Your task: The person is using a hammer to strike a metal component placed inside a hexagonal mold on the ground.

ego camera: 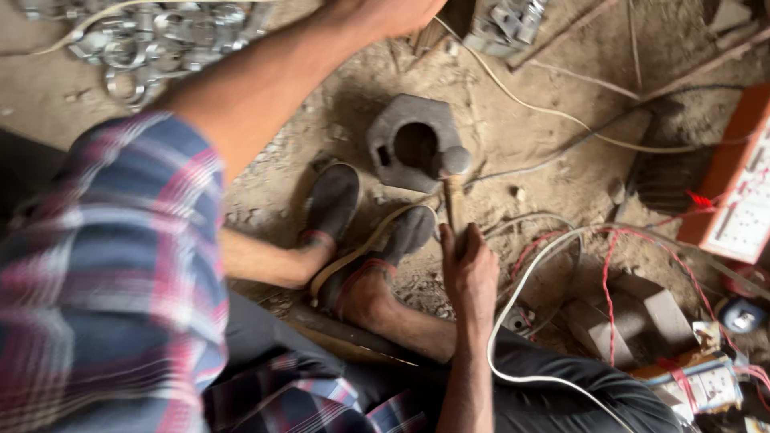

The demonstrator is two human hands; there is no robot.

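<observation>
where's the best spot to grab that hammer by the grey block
Take the hammer by the lower end of its wooden handle, coming from below, near the person's side. The handle runs upright in the picture with the metal head at the top beside the hexagonal block, and the right hand already wraps that lower end.

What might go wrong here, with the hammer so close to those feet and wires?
The hammer, held in the right hand, rests by the hexagonal metal block, with the slippered feet just beside it; a glancing blow might hit toes. Loose wires lie under the arm and may snag a swing.
</observation>
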